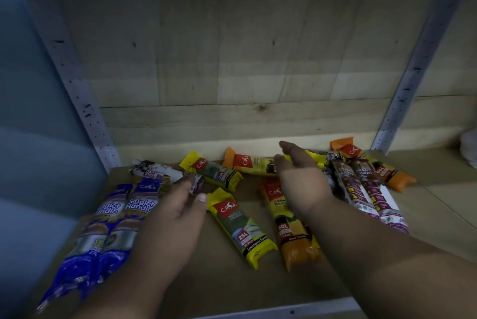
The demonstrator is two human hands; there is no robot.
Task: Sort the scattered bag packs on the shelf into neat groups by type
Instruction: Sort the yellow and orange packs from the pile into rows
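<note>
now bag packs (241,225) lie between both hands (175,218)

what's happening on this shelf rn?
A person is sorting bag packs on a shelf. Two blue packs already lie side by side at left. The left hand reaches toward a white pack at the back; the right hand is over a yellow pack. Neither grips anything.

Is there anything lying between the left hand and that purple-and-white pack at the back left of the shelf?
Nothing visible. The left hand hovers open just in front of the draw-string pack, its fingertips almost at the pack's near end. The two blue singlet-handle packs lie to its left, the yellow 25L pack to its right, both clear of the path.
</note>
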